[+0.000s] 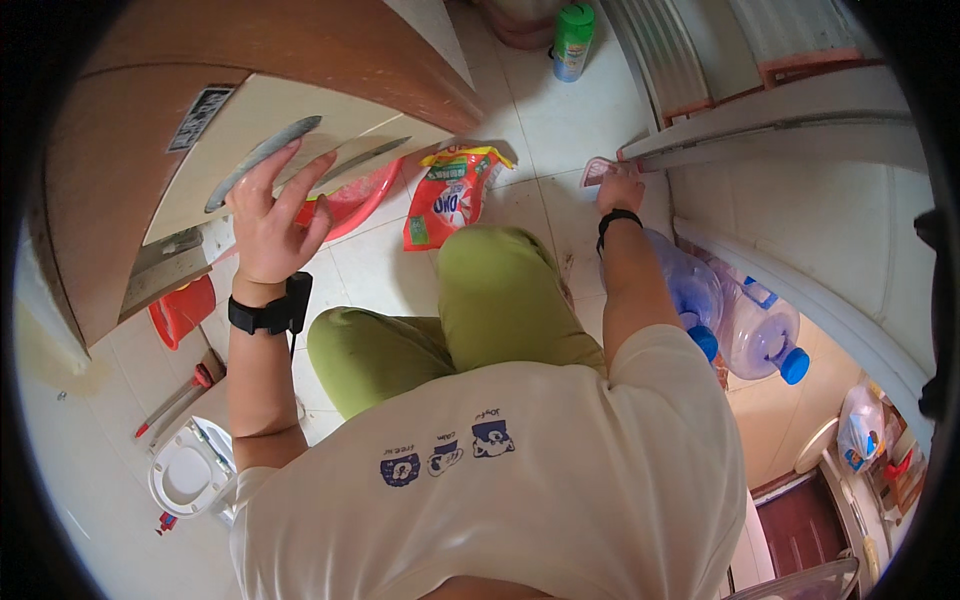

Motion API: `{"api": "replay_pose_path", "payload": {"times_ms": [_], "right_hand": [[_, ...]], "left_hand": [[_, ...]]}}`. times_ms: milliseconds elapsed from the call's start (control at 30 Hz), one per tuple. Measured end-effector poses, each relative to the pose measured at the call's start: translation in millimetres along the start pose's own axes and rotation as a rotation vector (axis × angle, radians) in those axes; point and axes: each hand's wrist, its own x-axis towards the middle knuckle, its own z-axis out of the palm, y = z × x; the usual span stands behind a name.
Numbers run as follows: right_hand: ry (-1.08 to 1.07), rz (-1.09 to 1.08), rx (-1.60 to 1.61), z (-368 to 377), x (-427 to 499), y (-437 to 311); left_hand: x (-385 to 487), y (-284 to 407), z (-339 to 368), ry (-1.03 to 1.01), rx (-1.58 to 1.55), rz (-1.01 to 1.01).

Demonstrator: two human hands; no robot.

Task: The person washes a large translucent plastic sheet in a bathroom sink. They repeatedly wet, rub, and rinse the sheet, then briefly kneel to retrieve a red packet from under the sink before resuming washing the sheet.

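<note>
My left hand (pixel 274 214) is spread against the cream cabinet door (pixel 184 199). Its fingers lie along the grey curved door handle (pixel 259 165) without closing around it. Low on the other side, my right hand (pixel 621 189) grips a small pink object (pixel 596 171), perhaps a scrubbing brush, close to the foot of the white door frame (pixel 757 124). My fingers cover most of that pink object. Between my hands, a red OMO detergent bag (pixel 448 201) lies on the tiled floor, just ahead of my knees.
A red basin (pixel 371 199) sits partly under the cabinet door. Large clear plastic bottles (pixel 761 330) with blue caps stand by my right arm. Farther off is a green-capped spray can (pixel 574 45). To my left are a red bucket (pixel 184 311) and a toilet (pixel 187 472).
</note>
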Motion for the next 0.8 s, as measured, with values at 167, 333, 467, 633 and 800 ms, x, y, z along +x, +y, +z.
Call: {"api": "replay_pose_path", "payload": {"times_ms": [167,333,467,633,800], "right_hand": [[-0.021,0.087,-0.053,-11.4,13.5,-6.0],[-0.235,-0.230,0.009,-29.3,15.6,-58.3],[-0.157,-0.796,0.119,-32.2,18.6,-107.6],[-0.137,-1.126,-0.118,-32.4,12.2,-161.1],[-0.172,-0.998,-0.056,-27.6,15.5,-149.2]], "left_hand": [[1.6,4.8,0.0,-0.007,0.068,-0.011],[0.8,8.7,0.3,-0.022,0.094,-0.020],[-0.5,9.9,2.1,-0.038,0.099,-0.051],[1.6,14.3,-0.1,-0.080,0.100,-0.054],[3.0,13.2,-4.6,-0.118,0.106,-0.038]]}}
